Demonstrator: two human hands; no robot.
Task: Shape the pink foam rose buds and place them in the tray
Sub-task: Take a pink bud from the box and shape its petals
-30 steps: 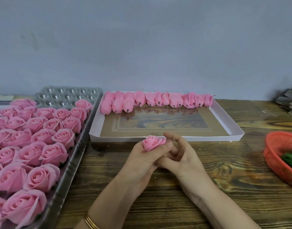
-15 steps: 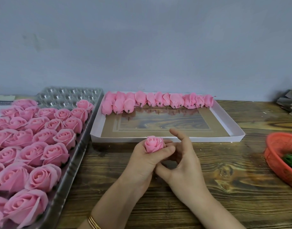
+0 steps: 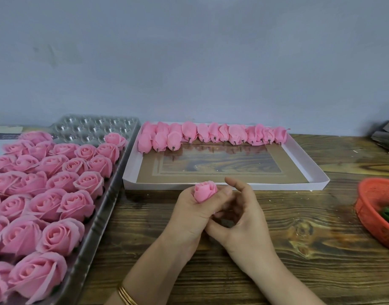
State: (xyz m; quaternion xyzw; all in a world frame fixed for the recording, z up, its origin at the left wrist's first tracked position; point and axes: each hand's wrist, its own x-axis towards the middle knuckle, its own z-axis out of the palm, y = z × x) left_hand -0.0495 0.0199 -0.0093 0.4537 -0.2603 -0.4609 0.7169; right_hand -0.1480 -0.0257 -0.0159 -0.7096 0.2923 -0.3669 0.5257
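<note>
My left hand (image 3: pixel 190 213) grips a pink foam rose bud (image 3: pixel 205 191), which stands upright out of the fist just in front of the white tray (image 3: pixel 228 186). My right hand (image 3: pixel 242 219) is pressed against the left from the right, fingers curled towards the bud's base; the base itself is hidden. Several shaped pink buds (image 3: pixel 211 135) lie in a row along the tray's far edge, with a few more in a second row at the far left.
A grey plastic tray (image 3: pixel 96 219) with several open pink roses (image 3: pixel 57 186) fills the left side. A red basket (image 3: pixel 374 205) holding green pieces sits at the right edge. Grey strips (image 3: pixel 387 135) lie at the far right. Wall behind.
The bud has been turned and squeezed rounder in my left hand. My right hand's fingers have curled in lower, beneath the bud.
</note>
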